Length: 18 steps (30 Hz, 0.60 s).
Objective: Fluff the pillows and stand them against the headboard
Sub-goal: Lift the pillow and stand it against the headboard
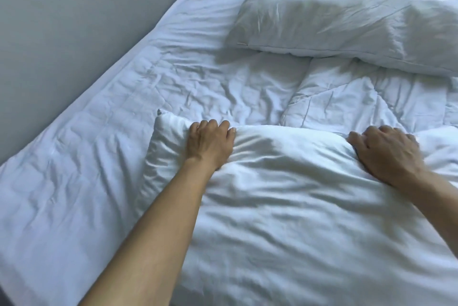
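Hands, left hand (210, 144) and right hand (386, 152), fingers curled gripping near pillow (285, 194) far edge, fingertips hidden; second pillow (347, 16) at 1 o'clock cut off.

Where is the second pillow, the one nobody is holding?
In the head view, the far pillow lies at the upper right, on the rumpled quilt, beyond the near pillow gripped by both hands.
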Tool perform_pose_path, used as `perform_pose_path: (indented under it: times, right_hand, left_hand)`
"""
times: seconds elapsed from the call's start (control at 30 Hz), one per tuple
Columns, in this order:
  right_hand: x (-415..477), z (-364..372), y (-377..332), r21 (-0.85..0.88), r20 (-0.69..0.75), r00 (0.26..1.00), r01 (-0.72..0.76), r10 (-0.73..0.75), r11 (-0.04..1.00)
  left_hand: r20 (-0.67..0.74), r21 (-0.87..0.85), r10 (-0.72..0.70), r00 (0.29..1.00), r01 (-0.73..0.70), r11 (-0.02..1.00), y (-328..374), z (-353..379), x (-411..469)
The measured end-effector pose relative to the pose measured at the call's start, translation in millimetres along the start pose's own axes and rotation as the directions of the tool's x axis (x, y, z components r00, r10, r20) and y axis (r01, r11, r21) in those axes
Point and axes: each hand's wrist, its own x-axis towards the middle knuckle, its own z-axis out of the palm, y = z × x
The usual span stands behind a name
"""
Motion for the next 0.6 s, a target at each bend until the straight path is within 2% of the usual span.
perform_pose_path:
  times: [0.1, 0.13, 0.2, 0.23, 0.3, 0.47, 0.6]
  right_hand:
    - [-25.4, -4.8, -2.5, -0.071, -0.05, 0.996, 0.066, -0.07, 0.995]
    - [-40.5, -10.9, -5.0, -0.082, -0.036, 0.998, 0.053, -0.056, 0.995]
    - [-82.7, -42.9, -6.4, -0.045, -0.104, 0.993, 0.042, -0.047, 0.998]
    - [-102.9, -62.0, -2.3, -0.052, -0.16, 0.986, 0.045, -0.053, 0.998]
    - [-154.4, -98.9, -1.6, -0.073, -0.18, 0.983, 0.021, -0.034, 0.997]
    - [-279.9, -152.0, 7.3, -0.088, -0.243, 0.968, 0.039, -0.059, 0.995]
    - [-330.8, -167.4, 20.9, -0.105, -0.332, 0.933, 0.113, -0.142, 0.988]
  left_hand:
    - [-0.042, 0.031, 0.022, 0.999, -0.021, 0.999, -8.4, -4.3, -21.6]
    - [-0.03, 0.027, 0.004, 1.0, -0.004, 1.0, -14.2, -14.5, -36.4]
    - [-0.057, 0.005, -0.001, 0.998, 0.002, 1.0, -20.4, -54.2, -71.1]
    - [-0.102, -0.009, 0.026, 0.994, -0.027, 1.0, -21.6, -74.6, -89.1]
    - [-0.204, -0.02, 0.083, 0.975, -0.09, 0.996, -26.0, -110.8, -129.5]
    - [-0.283, -0.005, 0.192, 0.94, -0.201, 0.98, -40.6, -165.2, -239.9]
    - [-0.334, -0.023, 0.263, 0.905, -0.287, 0.958, -60.6, -165.7, -285.9]
